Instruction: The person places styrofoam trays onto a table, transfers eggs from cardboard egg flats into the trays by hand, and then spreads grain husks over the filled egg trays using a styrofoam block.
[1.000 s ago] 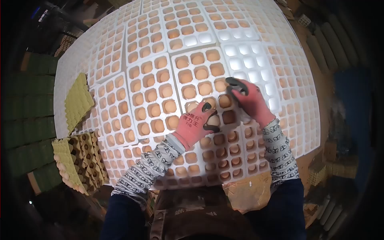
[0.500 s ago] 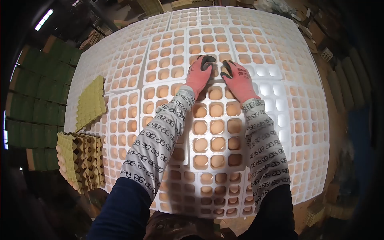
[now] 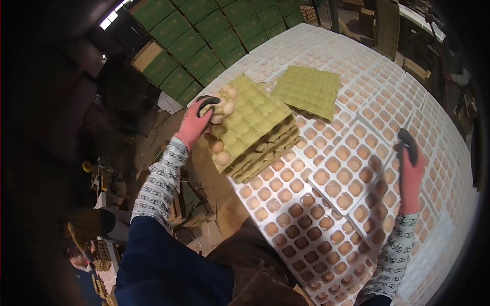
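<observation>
My left hand (image 3: 198,118), in a pink glove with dark fingertips, has its fingers curled round an egg at the left edge of a stack of yellow-green egg trays (image 3: 255,117). Other loose eggs (image 3: 223,157) lie along that edge of the top tray. My right hand (image 3: 410,166), gloved alike, hovers over the white foam trays (image 3: 352,171), its fingers pointing away from me; whether it holds anything is hidden. The foam trays have eggs in their square cells. A separate yellow-green tray (image 3: 308,91) lies on them beyond the stack.
Green boxes (image 3: 191,48) are piled behind the foam trays. Cardboard pieces (image 3: 191,206) lie on the floor at the left. A person (image 3: 84,229) is at the lower left, near more egg trays (image 3: 102,256). Part of another person (image 3: 458,77) shows at the upper right.
The view has swung left toward the stack. My hands have parted: the left has moved from the foam trays to the eggs on the stack, while the right remains above the foam trays.
</observation>
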### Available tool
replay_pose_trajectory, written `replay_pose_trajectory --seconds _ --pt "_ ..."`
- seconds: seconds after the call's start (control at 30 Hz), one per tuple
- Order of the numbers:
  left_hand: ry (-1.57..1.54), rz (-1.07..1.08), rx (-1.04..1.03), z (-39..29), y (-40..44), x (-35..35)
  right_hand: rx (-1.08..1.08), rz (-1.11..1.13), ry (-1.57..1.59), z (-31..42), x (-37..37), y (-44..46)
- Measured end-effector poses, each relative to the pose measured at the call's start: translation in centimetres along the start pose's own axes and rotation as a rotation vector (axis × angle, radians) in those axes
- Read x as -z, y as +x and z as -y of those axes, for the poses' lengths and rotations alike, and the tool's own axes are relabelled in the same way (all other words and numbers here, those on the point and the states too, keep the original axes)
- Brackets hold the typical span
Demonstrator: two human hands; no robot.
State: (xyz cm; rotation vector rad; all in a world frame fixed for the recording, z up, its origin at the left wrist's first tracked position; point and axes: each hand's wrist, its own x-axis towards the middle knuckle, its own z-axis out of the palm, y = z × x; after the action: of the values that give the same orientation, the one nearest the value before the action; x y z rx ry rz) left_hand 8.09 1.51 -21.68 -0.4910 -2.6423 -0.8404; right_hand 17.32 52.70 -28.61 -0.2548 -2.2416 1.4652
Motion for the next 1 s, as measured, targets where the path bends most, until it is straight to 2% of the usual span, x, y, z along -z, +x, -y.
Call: replay_pose_trajectory --seconds 0.03,0.07,0.1,0.13,0.17,0.2,0.23,0.3,0.33,0.37,0.4,0.43,0.5,0.53,0.57,0.63,0.67,0.7,0.77,0.8,0.87,0.9,0.93,0.97,1.0 --pt "0.094 -0.020 0.044 5.9 0.5 2.4 -0.081 0.034 -0.048 3.4 -5.0 -0.9" --pt "0.154 0.088 0.105 9.3 1.2 4.2 -0.003 0.184 0.018 7.4 -9.4 -1.5" --pt "0.102 0.170 0.097 12.3 2.1 4.6 0.023 0.268 -0.055 9.0 -14.1 -1.8" --pt "0.050 0.261 0.075 15.5 3.0 4.3 0.364 0.239 -0.179 9.1 -19.4 -1.8" --pt "-0.009 0.363 0.055 18.8 3.9 3.4 0.223 0.381 -0.011 13.3 -23.3 -2.1" --pt "0.055 0.481 0.044 22.9 4.9 1.6 0.238 0.400 -0.072 15.2 -27.8 -1.9" --pt "-0.178 0.565 0.089 20.7 5.9 2.4 0.252 0.421 -0.134 16.1 -31.8 -1.9" --pt "-0.241 0.526 0.100 21.5 5.7 2.3 0.347 0.418 -0.493 17.0 -38.3 -2.3" --pt "-0.288 0.653 0.235 19.5 6.2 3.5 0.342 0.487 -0.641 17.6 -39.8 -2.9" --pt "0.009 0.623 0.018 19.9 6.8 3.3 0.344 0.541 -0.784 18.4 -41.2 -2.8" --pt "-0.034 0.528 -0.041 19.9 6.9 3.7 0.345 0.588 -0.924 19.0 -42.4 -2.4" --pt "-0.080 0.433 -0.092 20.2 6.9 3.9 0.342 0.514 -0.766 18.9 -42.3 -2.4" --pt "-0.924 0.289 0.143 24.0 8.5 3.3 0.335 0.369 -0.446 17.3 -39.5 -2.9" --pt "-1.157 0.327 0.262 25.4 9.5 3.3 0.041 0.324 -0.097 17.5 -38.6 -2.5" --pt "-0.677 0.256 -0.099 26.2 10.2 2.5 -0.247 0.265 0.250 18.4 -37.6 -1.7" --pt "-0.929 0.527 0.220 27.2 12.5 1.8 0.270 0.264 -0.072 15.5 -37.3 1.2" --pt "-0.719 0.674 0.068 24.7 12.8 2.6 -0.046 0.315 0.096 16.3 -38.2 2.5" --pt "-0.265 0.557 -0.466 22.2 13.2 3.0 -0.364 0.355 0.273 17.3 -39.5 3.2" --pt "0.006 0.643 -0.705 21.6 13.0 0.8 0.074 0.362 -0.426 18.1 -43.6 2.8" --pt "-0.034 0.654 -0.687 21.9 13.1 0.7 0.398 0.330 -0.821 17.0 -45.3 2.4" --pt "-0.106 0.671 -0.665 22.3 14.2 0.7 0.063 0.348 -0.373 19.2 -44.2 2.2" --pt "-0.393 0.746 -0.493 23.3 14.7 0.8 -0.099 0.351 -0.151 19.8 -43.5 2.2" --pt "-0.674 0.811 -0.306 24.8 15.0 1.3 -0.082 0.360 0.224 16.6 -42.5 3.0" --pt "-0.952 0.867 -0.103 25.8 15.1 1.5 -0.318 0.338 0.540 18.2 -41.2 2.5" --pt "-1.191 0.839 0.116 26.1 15.2 1.3 -0.376 0.393 0.628 19.1 -40.7 2.3"
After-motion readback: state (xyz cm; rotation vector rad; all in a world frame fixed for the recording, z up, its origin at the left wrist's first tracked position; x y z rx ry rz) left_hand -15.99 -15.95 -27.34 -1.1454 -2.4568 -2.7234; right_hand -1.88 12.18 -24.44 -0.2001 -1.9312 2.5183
